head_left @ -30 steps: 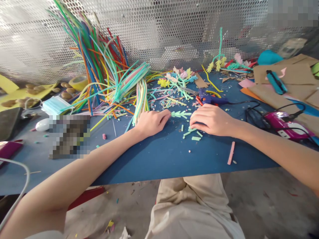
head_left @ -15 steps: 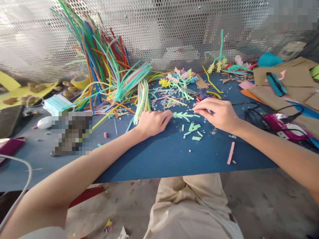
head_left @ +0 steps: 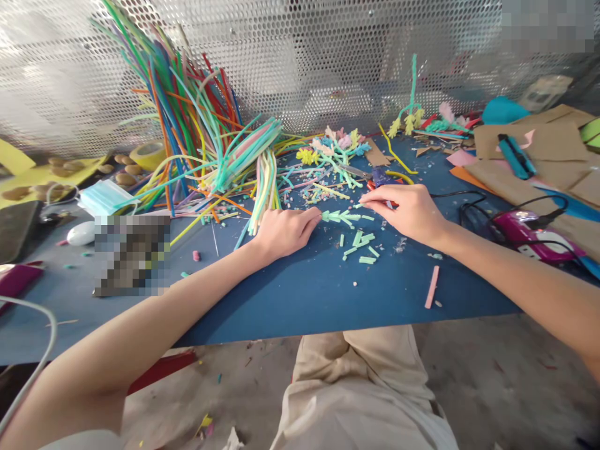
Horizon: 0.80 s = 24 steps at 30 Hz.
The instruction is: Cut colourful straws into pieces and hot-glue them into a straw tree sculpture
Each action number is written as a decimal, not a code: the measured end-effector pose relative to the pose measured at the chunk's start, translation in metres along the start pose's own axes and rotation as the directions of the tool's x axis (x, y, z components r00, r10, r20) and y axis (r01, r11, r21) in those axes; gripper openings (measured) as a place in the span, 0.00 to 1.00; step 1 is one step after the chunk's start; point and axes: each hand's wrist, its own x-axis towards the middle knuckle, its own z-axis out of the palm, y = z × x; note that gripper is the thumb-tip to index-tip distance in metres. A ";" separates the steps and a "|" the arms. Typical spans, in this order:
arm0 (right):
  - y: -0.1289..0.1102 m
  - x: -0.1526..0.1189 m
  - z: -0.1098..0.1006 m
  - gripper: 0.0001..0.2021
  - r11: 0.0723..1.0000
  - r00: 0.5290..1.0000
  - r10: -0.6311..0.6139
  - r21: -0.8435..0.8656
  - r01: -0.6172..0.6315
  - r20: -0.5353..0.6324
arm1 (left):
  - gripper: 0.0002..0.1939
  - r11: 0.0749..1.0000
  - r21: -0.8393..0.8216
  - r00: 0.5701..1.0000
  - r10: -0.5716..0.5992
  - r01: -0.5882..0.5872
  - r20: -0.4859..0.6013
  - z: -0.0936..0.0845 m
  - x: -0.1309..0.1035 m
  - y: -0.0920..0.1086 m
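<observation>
My left hand [head_left: 288, 232] rests on the blue table, thumb and finger pinched on the end of a mint-green pipe-cleaner sprig [head_left: 341, 217] with short side leaves. Just beyond the sprig's tip, my right hand [head_left: 405, 209] is closed in a pinch on a small mint-green pipe-cleaner piece [head_left: 359, 205], which pokes out at its fingertips. Several cut mint pieces [head_left: 360, 240] lie below the sprig. Behind my right fingers sits a dark blue tool with red parts [head_left: 382, 177], partly hidden. Scissors [head_left: 354, 170] lie beside it.
Bundles of coloured pipe cleaners [head_left: 187, 125] stand at the back left. Finished colourful sprigs [head_left: 344, 145] are heaped at the back middle. A magenta power strip [head_left: 534, 237] with black cables, cardboard [head_left: 534, 142] and a teal cutter [head_left: 515, 156] lie to the right. A pink strip [head_left: 432, 286] is near the front edge.
My right fingers have drawn closer together around the small piece and tilted slightly. My left hand keeps its pinch on the sprig. The whole view has shifted a little.
</observation>
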 end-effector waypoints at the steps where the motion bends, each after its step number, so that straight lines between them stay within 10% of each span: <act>1: -0.001 0.000 0.000 0.08 1.000 1.000 0.000 -0.004 0.000 0.001 | 0.23 1.000 -0.002 1.000 -0.004 0.004 0.003 0.000 0.000 0.000; 24: -0.007 0.003 0.018 0.07 0.982 0.988 -0.150 -0.118 0.147 -0.022 | 0.23 0.999 0.001 0.997 0.050 -0.050 -0.050 0.001 -0.001 0.002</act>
